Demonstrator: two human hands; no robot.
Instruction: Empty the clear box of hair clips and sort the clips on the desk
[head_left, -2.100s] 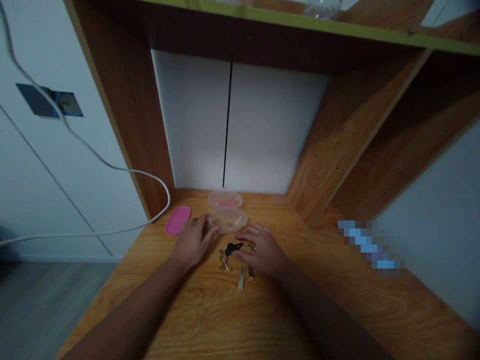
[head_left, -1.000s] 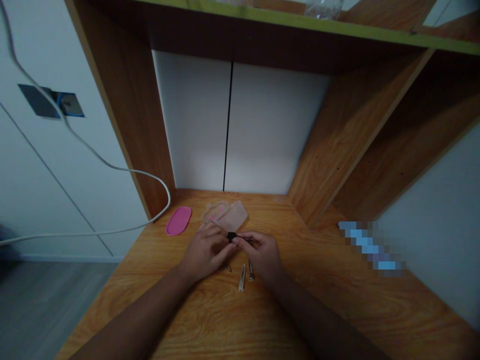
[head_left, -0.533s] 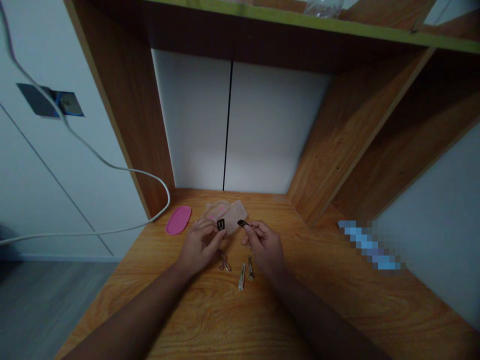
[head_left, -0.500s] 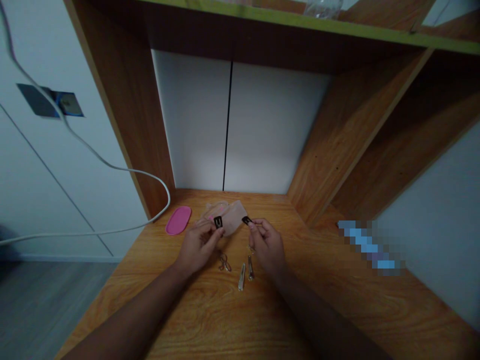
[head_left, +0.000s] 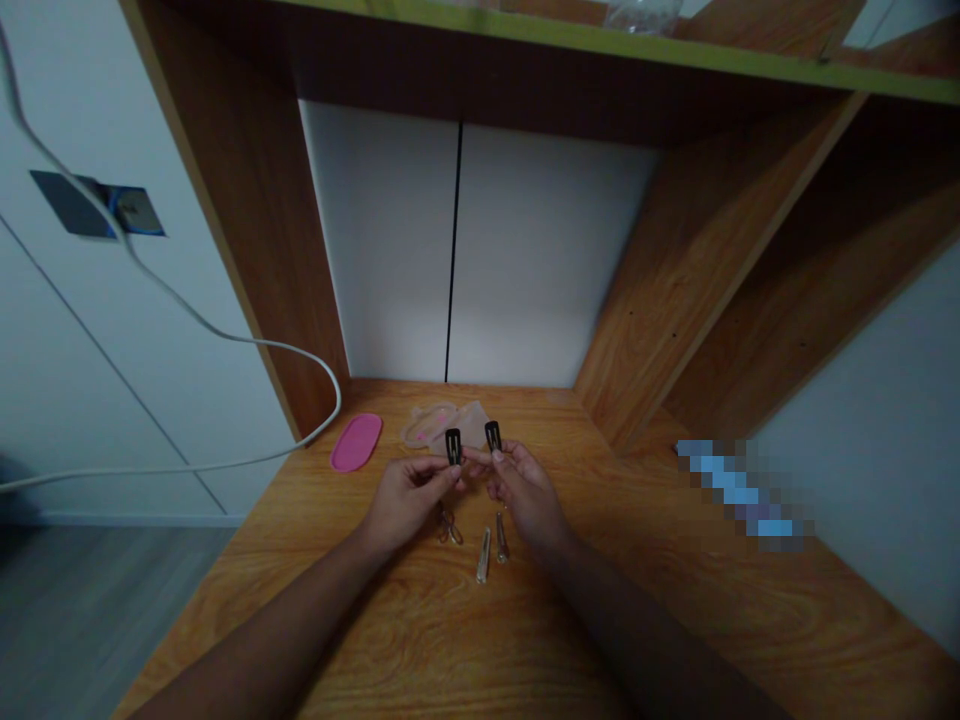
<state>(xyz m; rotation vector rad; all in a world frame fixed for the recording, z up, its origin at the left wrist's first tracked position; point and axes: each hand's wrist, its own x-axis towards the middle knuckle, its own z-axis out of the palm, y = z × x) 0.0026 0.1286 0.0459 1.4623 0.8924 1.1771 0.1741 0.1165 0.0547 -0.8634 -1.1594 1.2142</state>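
My left hand (head_left: 405, 495) pinches a small black hair clip (head_left: 453, 446) and holds it upright above the wooden desk (head_left: 465, 640). My right hand (head_left: 525, 490) pinches a second black hair clip (head_left: 493, 436), also upright, a little to the right of the first. The two clips stand side by side and apart. Below the hands on the desk lie a bow-shaped clip (head_left: 448, 527) and two slim metallic clips (head_left: 484, 555). Just behind the hands lies a clear plastic box (head_left: 435, 426) with its lid open.
A pink oval lid (head_left: 356, 441) lies at the back left of the desk. A white cable (head_left: 225, 335) hangs past the left side panel. Wooden side panels and a shelf overhead close in the desk; a blurred blue patch (head_left: 739, 490) sits at right.
The right hand lifted a black clip from the desk, both hands met on it, then drew apart with one black clip each. Now both clips are held upright, closer together.
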